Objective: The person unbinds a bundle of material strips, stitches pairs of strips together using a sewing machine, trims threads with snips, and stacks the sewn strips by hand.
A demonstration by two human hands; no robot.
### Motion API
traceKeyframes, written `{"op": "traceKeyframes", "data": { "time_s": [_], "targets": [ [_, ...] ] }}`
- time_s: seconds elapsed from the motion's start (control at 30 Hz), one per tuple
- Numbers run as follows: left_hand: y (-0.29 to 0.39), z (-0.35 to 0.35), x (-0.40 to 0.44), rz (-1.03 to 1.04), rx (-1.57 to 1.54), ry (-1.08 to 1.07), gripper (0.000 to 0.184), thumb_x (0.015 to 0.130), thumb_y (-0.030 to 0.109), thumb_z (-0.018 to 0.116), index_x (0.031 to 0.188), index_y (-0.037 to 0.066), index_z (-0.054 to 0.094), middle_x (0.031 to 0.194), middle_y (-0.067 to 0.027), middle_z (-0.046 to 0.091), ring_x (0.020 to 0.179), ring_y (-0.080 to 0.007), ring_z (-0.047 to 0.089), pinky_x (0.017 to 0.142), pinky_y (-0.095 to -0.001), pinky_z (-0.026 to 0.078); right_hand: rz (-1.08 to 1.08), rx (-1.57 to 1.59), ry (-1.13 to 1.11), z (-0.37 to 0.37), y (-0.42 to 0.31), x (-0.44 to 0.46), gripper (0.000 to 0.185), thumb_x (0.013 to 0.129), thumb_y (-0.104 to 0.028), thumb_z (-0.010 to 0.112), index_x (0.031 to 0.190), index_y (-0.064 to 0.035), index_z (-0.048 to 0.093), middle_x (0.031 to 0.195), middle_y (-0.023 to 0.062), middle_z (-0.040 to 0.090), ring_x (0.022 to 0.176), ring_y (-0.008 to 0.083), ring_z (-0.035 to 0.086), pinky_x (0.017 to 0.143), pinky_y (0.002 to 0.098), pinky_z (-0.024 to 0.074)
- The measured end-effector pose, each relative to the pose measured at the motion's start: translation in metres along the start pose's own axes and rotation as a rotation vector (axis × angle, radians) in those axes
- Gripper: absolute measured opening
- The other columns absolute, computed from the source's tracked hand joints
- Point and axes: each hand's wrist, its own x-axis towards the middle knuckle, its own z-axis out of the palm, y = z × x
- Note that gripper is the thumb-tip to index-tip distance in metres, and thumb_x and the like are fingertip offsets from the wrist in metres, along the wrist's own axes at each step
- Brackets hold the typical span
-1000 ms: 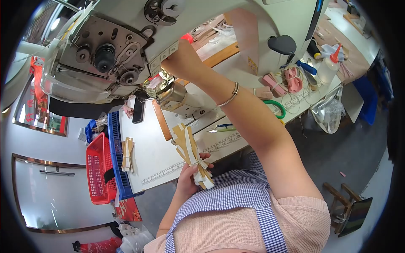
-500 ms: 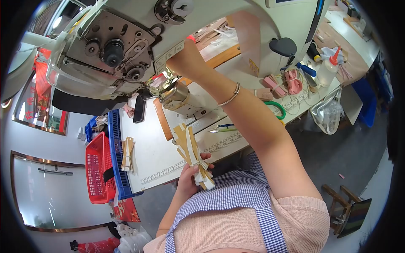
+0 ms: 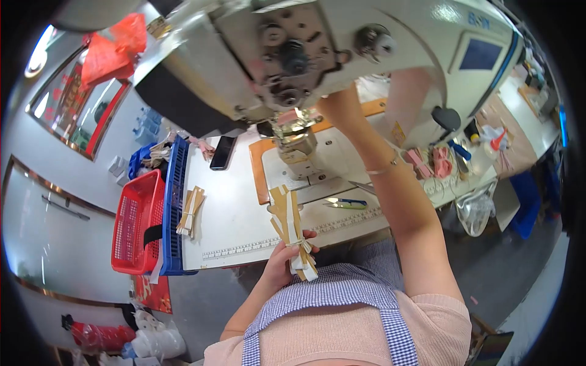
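My left hand (image 3: 282, 261) is closed around a tied bundle of tan and white strips (image 3: 290, 222), held upright near the table's front edge. The strips fan out at the top, above the tie. Behind the head of a sewing machine (image 3: 293, 58) reaches my right hand (image 3: 342, 108); its fingers are hidden there, so what they touch does not show. Below the machine head is the metal needle area (image 3: 296, 137), over an orange-edged plate. Thread snips (image 3: 345, 203) lie on the white table (image 3: 238, 222), right of the bundle.
A second tied bundle (image 3: 191, 212) and a phone (image 3: 223, 152) lie on the table's left part. Red (image 3: 137, 226) and blue baskets (image 3: 173, 213) flank its left edge. Pink bundles (image 3: 441, 162) and a red-tipped bottle (image 3: 491, 147) are at the right.
My view has turned, so the machine and table appear shifted right and lower. My left hand keeps hold of the bundle; my right hand stays behind the machine head.
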Motion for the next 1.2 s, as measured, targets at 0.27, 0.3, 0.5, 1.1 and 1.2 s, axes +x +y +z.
{"op": "traceKeyframes", "data": {
  "time_s": [0.27, 0.3, 0.5, 1.1, 1.2],
  "targets": [
    [-0.004, -0.005, 0.0, 0.008, 0.024, -0.008, 0.049, 0.079, 0.017, 0.049, 0.121, -0.005, 0.036, 0.117, -0.017, 0.045, 0.097, -0.0237, 0.053, 0.076, -0.0322, 0.051, 0.339, 0.163, 0.062, 0.023, -0.042, -0.059, 0.013, 0.073, -0.007, 0.062, 0.083, -0.0004, 0.056, 0.092, 0.0098, 0.042, 0.075, 0.0173, 0.043, 0.058, 0.0294, 0.041],
    [-0.004, -0.007, -0.001, 0.02, 0.02, -0.013, 0.049, 0.079, 0.016, 0.049, 0.121, -0.005, 0.036, 0.117, -0.0171, 0.045, 0.097, -0.0238, 0.053, 0.076, -0.0324, 0.051, 0.316, 0.089, 0.107, 0.027, -0.039, -0.062, 0.011, 0.074, -0.006, 0.061, 0.081, -0.0004, 0.055, 0.091, 0.0101, 0.042, 0.078, 0.0191, 0.042, 0.063, 0.0302, 0.0401],
    [-0.014, -0.022, -0.002, 0.038, -0.01, -0.011, 0.048, 0.079, 0.015, 0.048, 0.121, -0.004, 0.036, 0.118, -0.0171, 0.044, 0.097, -0.0241, 0.054, 0.076, -0.0327, 0.051, 0.344, -0.045, 0.106, 0.029, -0.044, -0.075, 0.011, 0.076, -0.008, 0.06, 0.079, 0.0006, 0.054, 0.095, 0.0123, 0.043, 0.088, 0.0263, 0.041, 0.078, 0.0352, 0.0358],
    [-0.009, -0.03, -0.006, 0.149, 0.041, -0.064, 0.066, 0.076, 0.014, 0.058, 0.132, 0.002, 0.026, 0.122, -0.0141, 0.042, 0.104, -0.0244, 0.052, 0.085, -0.0359, 0.046, 0.505, 0.387, -0.587, 0.006, -0.116, -0.21, 0.017, 0.076, -0.002, 0.061, 0.092, -0.0031, 0.063, 0.084, 0.0089, 0.063, 0.078, 0.019, 0.062, 0.068, 0.0272, 0.049],
    [-0.009, -0.035, -0.005, 0.042, 0.057, -0.174, 0.069, 0.074, 0.013, 0.061, 0.132, 0.002, 0.025, 0.116, -0.0145, 0.046, 0.094, -0.0223, 0.057, 0.082, -0.0345, 0.048, 0.406, 0.374, -0.727, -0.001, -0.108, -0.205, 0.013, 0.074, -0.003, 0.062, 0.087, -0.003, 0.063, 0.083, 0.008, 0.063, 0.075, 0.0188, 0.062, 0.066, 0.0272, 0.0487]
  ]
}}
